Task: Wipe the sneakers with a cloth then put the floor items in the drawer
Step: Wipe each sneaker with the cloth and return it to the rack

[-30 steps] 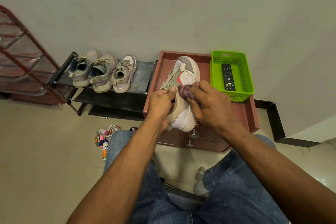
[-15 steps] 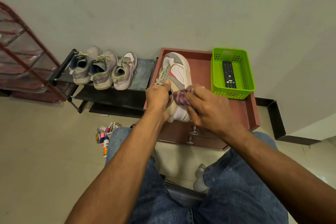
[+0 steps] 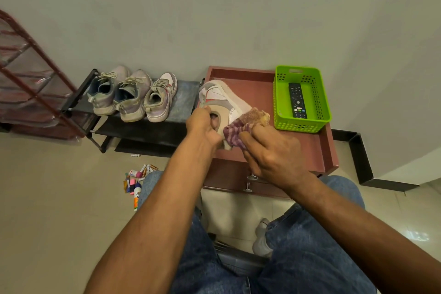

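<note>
- The wiping step is in hand: the person holds one sneaker (image 3: 223, 99) above the reddish drawer cabinet (image 3: 319, 150), turned so its side faces up.
- The left hand (image 3: 202, 126) grips the sneaker at its collar, fingers curled into the opening and thumb on the outside, so the shoe runs away from those fingers toward the wall.
- The right hand (image 3: 274, 153) clenches a striped purple cloth (image 3: 243, 124), which bunches out beyond its fingertips and lies against the sneaker's heel side, just right of the left hand's fingers.
- Three more sneakers (image 3: 133, 95) stand on the low black shoe rack (image 3: 186, 100), well to the left of the left hand; whether they are already wiped cannot be told.
- The floor items (image 3: 137, 180), a small heap of tubes and bottles, lie on the tiles below the left forearm, beside the knee, not yet gathered.
- A green basket (image 3: 279, 100) holding a remote control (image 3: 297, 100) sits on the cabinet top, just beyond the right fingertips.
- The next move likely calls for firm strokes of the cloth along the side and sole edge, the left hand turning the shoe to bare unwiped faces.
- The drawer front with its knobs (image 3: 250, 182), below the right wrist, is shut and must be pulled open later.
</note>
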